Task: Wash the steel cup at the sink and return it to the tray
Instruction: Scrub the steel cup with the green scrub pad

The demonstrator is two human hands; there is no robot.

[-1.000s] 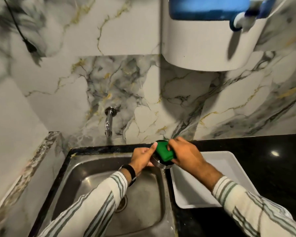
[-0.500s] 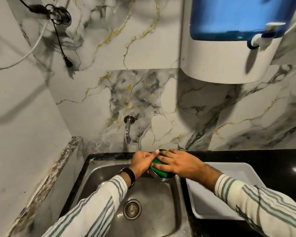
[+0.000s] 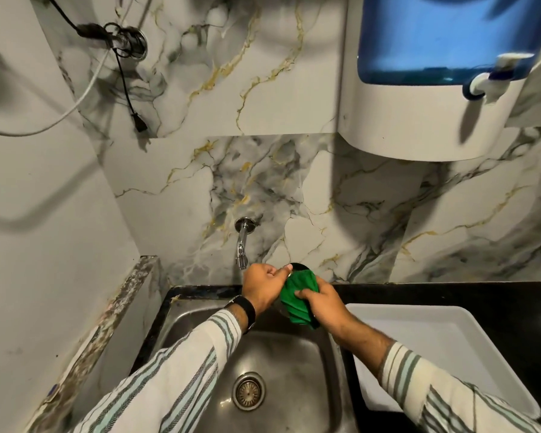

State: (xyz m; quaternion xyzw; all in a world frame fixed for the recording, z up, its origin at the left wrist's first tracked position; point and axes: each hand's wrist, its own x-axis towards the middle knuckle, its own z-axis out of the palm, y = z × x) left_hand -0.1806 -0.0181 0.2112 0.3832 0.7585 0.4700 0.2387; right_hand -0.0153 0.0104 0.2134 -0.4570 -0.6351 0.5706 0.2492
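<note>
Nothing readable anywhere here, honestly. The water purifier (image 3: 419,89) on the wall has no legible brand or label on its white body or blue tank. The tray (image 3: 450,354) is plain white with no print, and the small blue mark on the ledge (image 3: 52,389) at the bottom left is too blurry to read.

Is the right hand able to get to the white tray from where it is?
Probably yes. The right hand is wiping the steel cup with a green scrubber over the sink; the white tray lies just to its right with nothing between them.
</note>
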